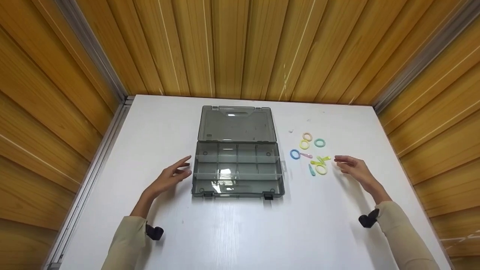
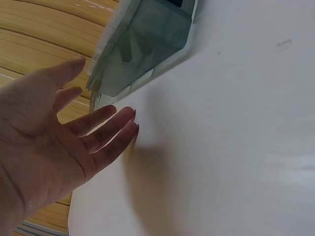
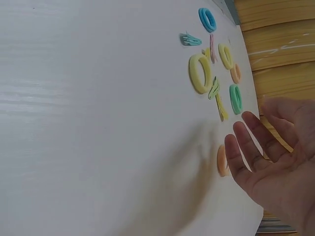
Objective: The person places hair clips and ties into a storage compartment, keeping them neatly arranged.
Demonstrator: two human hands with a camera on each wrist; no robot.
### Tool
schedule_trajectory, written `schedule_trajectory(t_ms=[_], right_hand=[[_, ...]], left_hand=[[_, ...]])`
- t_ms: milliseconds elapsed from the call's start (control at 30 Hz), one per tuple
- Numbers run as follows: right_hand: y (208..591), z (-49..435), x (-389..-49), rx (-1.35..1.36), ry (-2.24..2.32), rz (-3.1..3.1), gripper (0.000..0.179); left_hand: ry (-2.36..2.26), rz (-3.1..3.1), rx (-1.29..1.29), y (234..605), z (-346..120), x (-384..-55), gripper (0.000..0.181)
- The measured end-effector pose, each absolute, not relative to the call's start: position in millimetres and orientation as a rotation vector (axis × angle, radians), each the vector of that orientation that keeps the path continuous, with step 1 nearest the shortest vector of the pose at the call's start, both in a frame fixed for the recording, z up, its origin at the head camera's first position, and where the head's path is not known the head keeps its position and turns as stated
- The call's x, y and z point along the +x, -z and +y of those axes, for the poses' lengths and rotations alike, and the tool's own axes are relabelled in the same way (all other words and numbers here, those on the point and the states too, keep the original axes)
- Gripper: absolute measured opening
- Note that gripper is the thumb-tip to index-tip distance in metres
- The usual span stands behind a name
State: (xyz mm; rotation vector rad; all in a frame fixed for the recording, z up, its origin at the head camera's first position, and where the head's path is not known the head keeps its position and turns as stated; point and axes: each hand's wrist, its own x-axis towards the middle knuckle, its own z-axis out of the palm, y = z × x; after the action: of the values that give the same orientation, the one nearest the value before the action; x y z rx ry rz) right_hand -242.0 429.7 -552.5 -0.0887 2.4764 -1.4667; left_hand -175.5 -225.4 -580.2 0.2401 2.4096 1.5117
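Observation:
A smoky grey plastic organizer box (image 1: 237, 168) lies with its hinged lid (image 1: 237, 124) laid back; its compartments show no contents. Just left of the box hovers my left hand (image 1: 170, 178), fingers loosely spread and holding nothing. On the right, hair ties and snap hair clips lie scattered, among them a blue hair tie (image 1: 295, 154), a green hair tie (image 1: 320, 143), a pink clip (image 1: 306, 155) and a teal clip (image 1: 312, 170). My right hand (image 1: 356, 170) is beside them, fingers relaxed and without an object. An orange hair tie (image 3: 222, 160), partly hidden by that hand, appears in the right wrist view.
Everything lies on a white table (image 1: 236, 232). Wood-patterned walls (image 1: 232, 48) with grey metal framing (image 1: 92, 45) enclose its back and sides. Two latches, one of them the right latch (image 1: 268, 196), are on the box's front edge.

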Motion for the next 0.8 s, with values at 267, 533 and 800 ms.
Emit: schedule_trajectory(t_ms=[267,533,800], right_hand=[[563,421,-239,-0.112,1.42,2.453,0.051],[571,408,-235,-0.128,1.317,2.488,0.046],[581,391,-236,0.003,1.212,2.704,0.042]], left_hand=[[-1.55,2.385,0.351,587,-220,-174,0.06],[-1.448,2.473,0.36,589,-211,-173,0.058],[-1.429,2.462,0.37,585,-211,-171,0.059]])
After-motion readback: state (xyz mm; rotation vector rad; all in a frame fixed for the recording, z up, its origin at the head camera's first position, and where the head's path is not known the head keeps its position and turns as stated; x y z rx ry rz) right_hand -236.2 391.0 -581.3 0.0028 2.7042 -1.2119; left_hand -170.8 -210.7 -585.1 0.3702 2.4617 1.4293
